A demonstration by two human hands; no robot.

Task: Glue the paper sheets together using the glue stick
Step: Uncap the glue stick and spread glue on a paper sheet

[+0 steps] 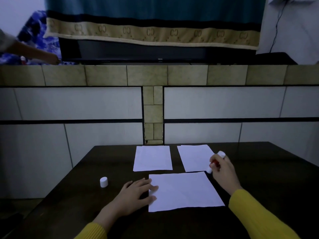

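Three white paper sheets lie on a dark table [259, 169]. The nearest sheet [184, 190] is in front of me; my left hand [136, 194] presses flat on its left edge with straight fingers. Two smaller sheets lie behind it, one at the middle [152, 157] and one to the right [195, 156]. My right hand [224, 169] grips a red and white glue stick [214, 163], tip pointing down near the right sheet's lower right corner. The stick's white cap [103, 181] stands alone on the table to the left.
A tiled wall ledge [146, 75] rises right behind the table. On it stands a dark television [155, 50] under a draped cloth. Another person's arm [34, 54] reaches in at the far left above the ledge.
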